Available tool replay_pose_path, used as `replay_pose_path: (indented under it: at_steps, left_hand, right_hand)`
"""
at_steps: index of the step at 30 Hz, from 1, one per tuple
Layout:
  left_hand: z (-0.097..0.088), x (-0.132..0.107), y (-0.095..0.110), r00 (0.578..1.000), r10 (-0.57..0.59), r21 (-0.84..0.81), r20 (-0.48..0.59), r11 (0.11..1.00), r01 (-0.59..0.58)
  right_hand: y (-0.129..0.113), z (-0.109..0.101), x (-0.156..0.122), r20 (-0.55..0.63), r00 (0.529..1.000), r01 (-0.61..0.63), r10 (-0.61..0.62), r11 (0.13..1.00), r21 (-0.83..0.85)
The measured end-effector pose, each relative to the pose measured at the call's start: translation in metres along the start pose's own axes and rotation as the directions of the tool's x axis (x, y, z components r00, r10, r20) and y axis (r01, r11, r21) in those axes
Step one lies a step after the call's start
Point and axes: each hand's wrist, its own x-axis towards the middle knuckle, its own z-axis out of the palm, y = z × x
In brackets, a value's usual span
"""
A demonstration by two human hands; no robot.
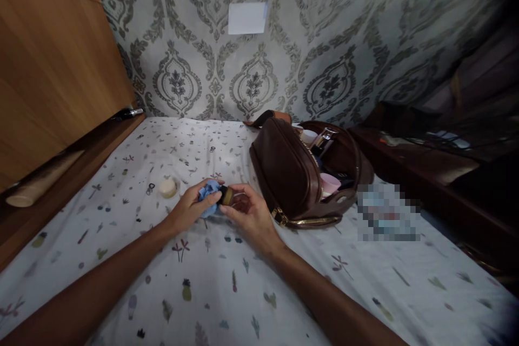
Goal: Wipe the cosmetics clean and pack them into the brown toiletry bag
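Observation:
My left hand (187, 212) is closed around a crumpled blue cloth (208, 194), with its thumb pressing it against a small dark-and-gold cosmetic jar (228, 195). On the other side, the fingers of my right hand (256, 223) grip the same jar, which is tilted sideways between the hands. Part of the jar is hidden by fingers and cloth. To the left, a small cream-coloured jar (167, 188) rests on the printed sheet. Right of my hands stands a brown cosmetic bag (279, 167), unzipped, with several cosmetics inside, among them a pink-lidded container (330, 183).
A white sheet with small plant prints (227, 303) covers the surface. A wooden cabinet (60, 75) borders it at the left, and a patterned wall (174, 75) with a white plate (247, 18) stands behind. A blurred-out item (389, 213) lies right of the bag, near dark furniture (425, 167).

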Motion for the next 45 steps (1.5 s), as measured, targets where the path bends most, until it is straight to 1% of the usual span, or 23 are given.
replay_pose_path:
  at_steps: [3,6,9,12,17,20,24,27,29,31,33,35,36,37,40,42,45]
  left_hand:
    - [-0.001,0.001,-0.002,1.0,-0.008,-0.016,0.025,1.0,0.009]
    - [0.0,0.001,-0.002,1.0,0.023,-0.014,0.016,1.0,-0.023]
    - [0.0,0.001,-0.001,0.999,0.038,0.004,0.032,0.999,-0.038]
    - [0.0,0.0,-0.001,0.998,0.057,0.05,0.022,0.997,-0.058]
    - [0.001,-0.002,0.0,0.992,0.126,0.144,0.019,0.981,-0.128]
    - [0.001,-0.002,0.001,0.989,0.149,0.142,0.022,0.978,-0.151]
    - [0.0,-0.001,0.001,0.989,0.145,0.124,0.016,0.982,-0.146]
    - [0.0,-0.001,-0.001,0.995,0.099,0.073,-0.018,0.993,-0.098]
    - [0.0,-0.001,-0.004,0.998,0.019,-0.015,-0.053,1.0,-0.02]
    - [0.0,-0.001,-0.008,0.994,-0.03,-0.103,-0.105,0.995,0.019]
    - [0.0,0.0,-0.01,0.986,-0.013,-0.141,-0.168,0.99,-0.011]
    - [0.0,-0.001,-0.01,0.979,0.044,-0.119,-0.199,0.99,-0.069]
    - [0.0,-0.002,-0.009,0.98,0.079,-0.09,-0.182,0.991,-0.096]
    - [0.001,-0.003,-0.007,0.983,0.12,-0.051,-0.141,0.99,-0.129]
    - [0.002,-0.005,-0.002,0.97,0.24,0.095,0.04,0.965,-0.243]
    - [0.002,-0.006,0.0,0.957,0.264,0.169,0.12,0.944,-0.282]
    - [0.002,-0.005,0.001,0.958,0.237,0.203,0.16,0.942,-0.266]
  right_hand:
    - [-0.001,-0.001,0.0,0.002,1.0,0.003,-0.003,1.0,0.008]
    - [-0.004,-0.002,0.001,0.045,0.997,-0.065,0.062,0.995,0.069]
    - [-0.008,-0.003,0.001,0.079,0.988,-0.139,0.131,0.985,0.102]
    - [-0.009,-0.003,0.002,0.099,0.981,-0.182,0.17,0.974,0.132]
    - [-0.006,-0.002,0.003,0.12,0.958,-0.281,0.26,0.934,0.219]
    - [-0.005,-0.002,0.004,0.132,0.944,-0.327,0.303,0.917,0.23]
    - [-0.006,-0.002,0.004,0.159,0.931,-0.361,0.33,0.901,0.24]
    - [-0.009,-0.002,0.003,0.171,0.929,-0.364,0.327,0.89,0.274]
    - [-0.012,-0.001,0.002,0.164,0.934,-0.353,0.316,0.882,0.313]
    - [-0.014,-0.001,0.002,0.135,0.944,-0.329,0.301,0.88,0.343]
    - [-0.015,-0.002,0.003,0.09,0.952,-0.306,0.294,0.884,0.353]
    - [-0.014,-0.002,0.003,0.052,0.954,-0.293,0.294,0.887,0.357]
    - [-0.012,-0.003,0.004,0.042,0.955,-0.288,0.293,0.889,0.356]
    - [-0.01,-0.003,0.005,0.038,0.957,-0.282,0.287,0.893,0.351]
    - [-0.005,-0.005,0.005,0.041,0.965,-0.259,0.259,0.914,0.314]
    - [-0.003,-0.005,0.005,0.036,0.97,-0.242,0.242,0.928,0.284]
    - [-0.003,-0.005,0.005,0.035,0.975,-0.222,0.22,0.944,0.245]
